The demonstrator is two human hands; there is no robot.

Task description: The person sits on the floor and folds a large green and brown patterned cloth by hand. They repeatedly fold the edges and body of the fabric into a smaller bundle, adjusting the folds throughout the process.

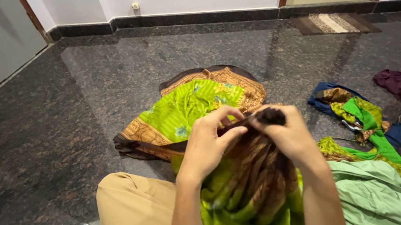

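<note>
**Inspector:** Reporting on the hands. The left hand [208, 145] and the right hand [287, 134] are both working at chest level over the lap, each closing its fingers on the gathered edge of a green and brown patterned cloth [247, 184]. The left hand's thumb and forefinger are pressing together on the dark brown border; the right hand's fingers are curling around a bunched dark knot of the same border.

**Clerk:** Why is it being held so?

**Inspector:** In my judgement, the pleats are being collected into one bundle; holding the edge high is letting the rest hang straight down between the forearms onto the tan trouser leg [131, 216]. The far end of the cloth is trailing forward and lying spread on the dark polished stone floor [46, 129].

**Clerk:** And the cloth relative to the fingers?

**Inspector:** The border is running between the two hands, pinched at both ends, with the folds falling below the fingertips. Nothing is lying slack above them.

**Clerk:** Surroundings?

**Inspector:** A pale green garment [379, 192] is lying just beside the right forearm; a heap of mixed coloured clothes [363, 116] is sitting further right, well apart from a doormat [334, 23] by the wall.
</note>
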